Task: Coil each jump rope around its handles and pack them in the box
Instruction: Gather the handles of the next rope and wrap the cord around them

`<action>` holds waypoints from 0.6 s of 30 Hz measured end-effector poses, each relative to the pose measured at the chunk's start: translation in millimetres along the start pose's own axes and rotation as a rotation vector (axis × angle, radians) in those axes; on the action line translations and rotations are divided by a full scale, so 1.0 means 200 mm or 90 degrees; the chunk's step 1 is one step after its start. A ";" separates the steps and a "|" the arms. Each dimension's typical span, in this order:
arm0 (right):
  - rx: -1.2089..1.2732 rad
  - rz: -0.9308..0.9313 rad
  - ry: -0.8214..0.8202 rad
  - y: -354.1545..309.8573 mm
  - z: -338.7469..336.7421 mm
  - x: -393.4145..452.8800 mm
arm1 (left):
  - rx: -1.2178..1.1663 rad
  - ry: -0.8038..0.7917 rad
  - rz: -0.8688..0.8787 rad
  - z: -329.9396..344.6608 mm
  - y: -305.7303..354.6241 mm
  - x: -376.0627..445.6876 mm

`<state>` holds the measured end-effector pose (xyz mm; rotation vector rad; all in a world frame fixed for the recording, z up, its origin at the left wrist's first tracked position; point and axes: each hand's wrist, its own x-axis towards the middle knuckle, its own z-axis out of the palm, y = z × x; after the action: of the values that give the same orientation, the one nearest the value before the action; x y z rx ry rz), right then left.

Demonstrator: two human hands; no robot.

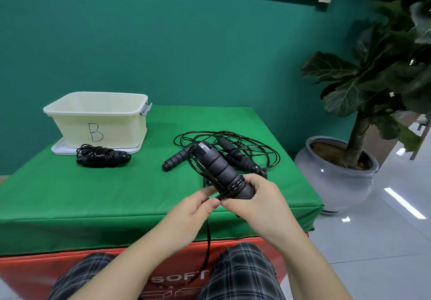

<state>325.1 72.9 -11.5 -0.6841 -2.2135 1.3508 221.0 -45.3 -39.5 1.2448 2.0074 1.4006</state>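
My right hand (258,197) grips the near end of a pair of black foam jump-rope handles (217,166), held tilted up over the green table (116,194). A few turns of black cord wrap the handles' lower end. My left hand (193,208) pinches that cord (207,241) beside the handles; its loose length hangs down past the table's front edge. A coiled black rope bundle (102,156) lies in front of the cream box marked B (98,117). Loose ropes with handles (233,150) sprawl behind my hands.
The box stands on its white lid (59,149) at the table's back left. A large potted plant in a grey pot (335,176) stands on the floor to the right. A red base marked SOFT (179,278) sits under the green cover.
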 end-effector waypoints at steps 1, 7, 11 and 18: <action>0.003 -0.006 -0.020 0.01 -0.01 0.00 | -0.006 -0.001 -0.001 0.01 0.00 0.00; 0.184 0.017 -0.044 0.04 -0.01 -0.01 | -0.147 0.012 0.017 0.03 -0.02 0.01; 0.250 0.026 -0.023 0.04 -0.01 -0.02 | -0.096 0.036 0.062 0.05 -0.02 0.01; 0.116 -0.055 0.051 0.05 0.02 -0.03 | 0.058 0.221 0.110 0.02 -0.03 0.00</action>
<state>328.2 69.9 -22.7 -0.5597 -2.0039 1.4338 221.9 -43.9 -46.7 1.3139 2.2560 1.7257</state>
